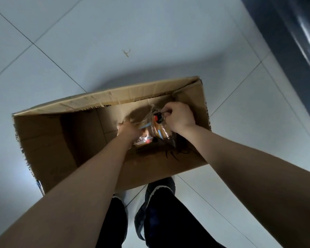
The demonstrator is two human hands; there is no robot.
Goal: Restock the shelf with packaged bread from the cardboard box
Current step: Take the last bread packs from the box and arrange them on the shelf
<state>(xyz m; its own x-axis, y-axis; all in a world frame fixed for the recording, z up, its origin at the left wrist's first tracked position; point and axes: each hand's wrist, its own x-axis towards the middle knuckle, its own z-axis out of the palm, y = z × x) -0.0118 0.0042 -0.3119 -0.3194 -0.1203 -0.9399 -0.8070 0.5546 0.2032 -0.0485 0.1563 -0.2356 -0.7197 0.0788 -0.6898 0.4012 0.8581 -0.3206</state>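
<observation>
In the head view, on the pale tiled floor [79, 42] directly under the camera: open cardboard box [48, 144], top flaps folded outward, far flap [96, 100] tilted up and away. Interior largely in shadow, with bare cardboard showing across the left half.

Packaged bread [157, 131] located inside the box, right of centre and close to the far wall. Clear plastic wrap, brown slices visible through it, printed label toward the near-left end. Cannot tell whether one pack or two lying together. Red and black closure [157, 118] noted at the far end of the wrap.

Left hand [128, 130] down inside the box at the left end of the pack. Heavily motion-blurred, but fingers appear wrapped about the plastic there. Right hand [180, 117] at the far-right end, knuckles up, fingers curled and pinching the gathered plastic just beside the closure. Both forearms bare, crossing over the near side of the box.

Black marker scrawl [173, 153] recorded on the cardboard at the near-right side, between the two forearms. Dark shoes [161, 187] and dark trousers [168, 221] just behind the near side of the box, one toe touching or nearly touching it. Small brown mark [126, 52] on a tile beyond the far flap.

Dark glossy structure [284, 33] in the upper-right corner, well apart from the box. Cannot confirm from this angle whether it is the shelf.
</observation>
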